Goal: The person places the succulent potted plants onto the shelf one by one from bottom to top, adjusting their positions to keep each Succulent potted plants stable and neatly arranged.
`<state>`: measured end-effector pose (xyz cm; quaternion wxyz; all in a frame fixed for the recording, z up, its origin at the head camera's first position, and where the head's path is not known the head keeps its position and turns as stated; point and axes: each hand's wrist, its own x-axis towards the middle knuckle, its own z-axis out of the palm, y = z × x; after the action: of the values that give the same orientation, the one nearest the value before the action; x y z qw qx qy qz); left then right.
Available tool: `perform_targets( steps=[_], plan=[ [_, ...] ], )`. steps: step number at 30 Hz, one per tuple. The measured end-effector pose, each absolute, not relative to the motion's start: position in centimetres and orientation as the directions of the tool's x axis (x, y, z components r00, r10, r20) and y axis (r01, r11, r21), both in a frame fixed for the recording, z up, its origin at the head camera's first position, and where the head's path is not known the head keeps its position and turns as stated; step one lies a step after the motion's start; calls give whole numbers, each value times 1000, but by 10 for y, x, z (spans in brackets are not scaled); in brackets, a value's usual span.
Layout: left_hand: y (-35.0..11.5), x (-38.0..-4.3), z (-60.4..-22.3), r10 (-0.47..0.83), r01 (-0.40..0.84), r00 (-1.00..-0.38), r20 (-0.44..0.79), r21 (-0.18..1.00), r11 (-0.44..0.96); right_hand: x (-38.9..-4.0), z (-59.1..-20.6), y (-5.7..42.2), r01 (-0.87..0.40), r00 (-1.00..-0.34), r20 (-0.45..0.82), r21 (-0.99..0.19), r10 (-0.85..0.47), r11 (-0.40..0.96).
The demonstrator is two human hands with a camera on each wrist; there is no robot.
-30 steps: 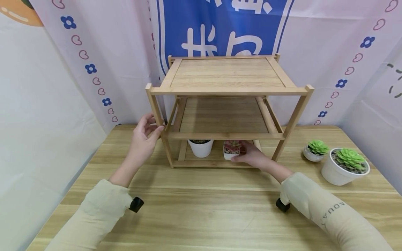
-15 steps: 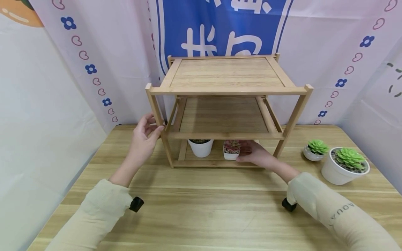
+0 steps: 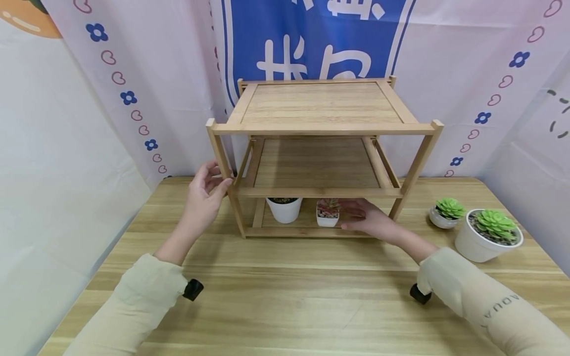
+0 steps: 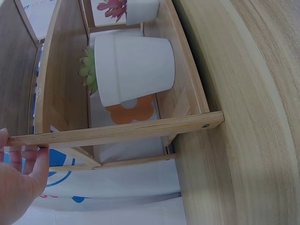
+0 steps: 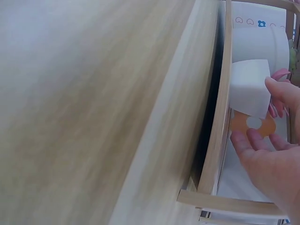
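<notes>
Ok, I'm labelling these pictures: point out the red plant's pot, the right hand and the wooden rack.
Red plant's pot [image 3: 327,222]: head view, front wall.
Right hand [image 3: 373,222]: head view, middle of the hand.
Wooden rack [image 3: 325,105]: head view, top shelf board.

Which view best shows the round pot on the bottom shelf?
Left wrist: the round pot appears large, with green leaves showing. In the head view, the middle shelf hides its leaves; in the right wrist view, the smaller pot partly covers it.
</notes>
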<state>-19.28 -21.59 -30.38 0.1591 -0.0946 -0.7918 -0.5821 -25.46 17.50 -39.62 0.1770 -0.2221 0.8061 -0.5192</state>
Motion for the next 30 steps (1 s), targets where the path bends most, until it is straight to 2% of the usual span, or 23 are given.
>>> perform_targets(
  steps=[9, 30],
  plan=[
    [-215, -192, -302, -41, 328, -934, 356, 896, 298, -247, -395, 185, -251, -828, 20, -907, -561, 338],
    [-214, -191, -302, -41, 330, -933, 358, 895, 299, -233, -388, 194, -288, -817, 59, -904, -573, 317]
  ],
)
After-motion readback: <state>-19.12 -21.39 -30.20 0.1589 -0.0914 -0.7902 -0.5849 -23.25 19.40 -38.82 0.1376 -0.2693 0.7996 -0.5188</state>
